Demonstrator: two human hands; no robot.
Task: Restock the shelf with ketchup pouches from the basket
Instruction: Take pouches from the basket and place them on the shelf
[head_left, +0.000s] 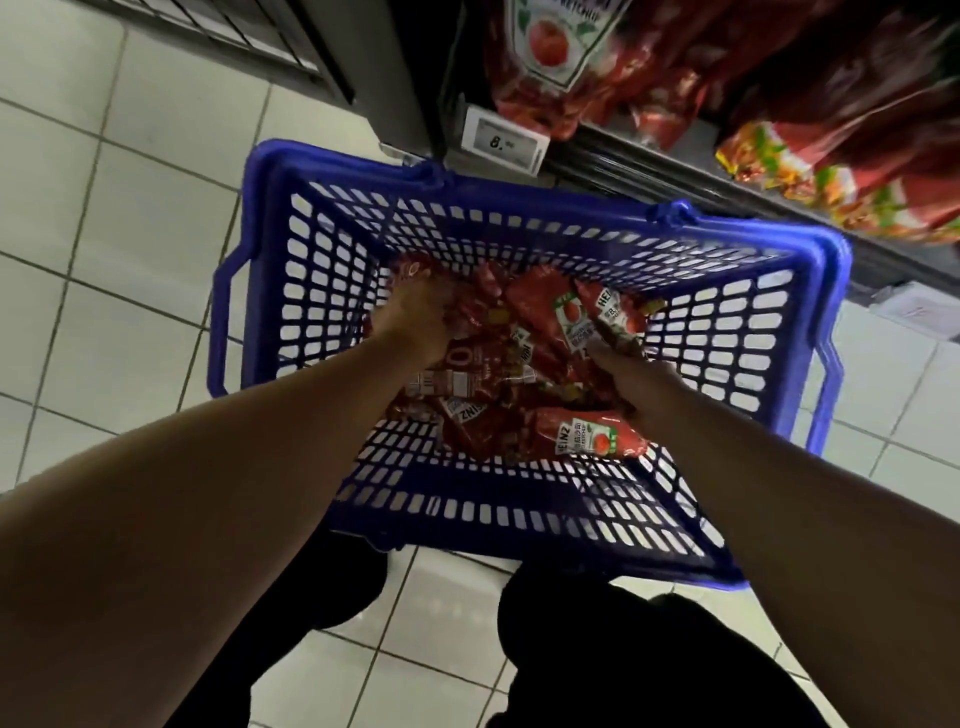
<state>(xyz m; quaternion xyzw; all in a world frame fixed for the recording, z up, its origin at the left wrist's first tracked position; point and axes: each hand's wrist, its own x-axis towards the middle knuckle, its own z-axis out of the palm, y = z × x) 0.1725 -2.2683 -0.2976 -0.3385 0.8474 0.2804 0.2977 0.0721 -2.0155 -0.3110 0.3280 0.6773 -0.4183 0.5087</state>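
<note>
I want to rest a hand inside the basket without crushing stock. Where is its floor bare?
Bare mesh floor shows along the near wall of the blue basket, just this side of the ketchup pouches. The middle and far end are crowded with pouches, with the left hand and right hand among them.

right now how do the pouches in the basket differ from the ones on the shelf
The pouches in the basket lie flat in a loose jumble facing all ways; the pouches on the shelf are packed together above the floor. Both hands reach among the basket ones; nothing touches the shelf ones. Both are red ketchup pouches with a tomato label.
</note>
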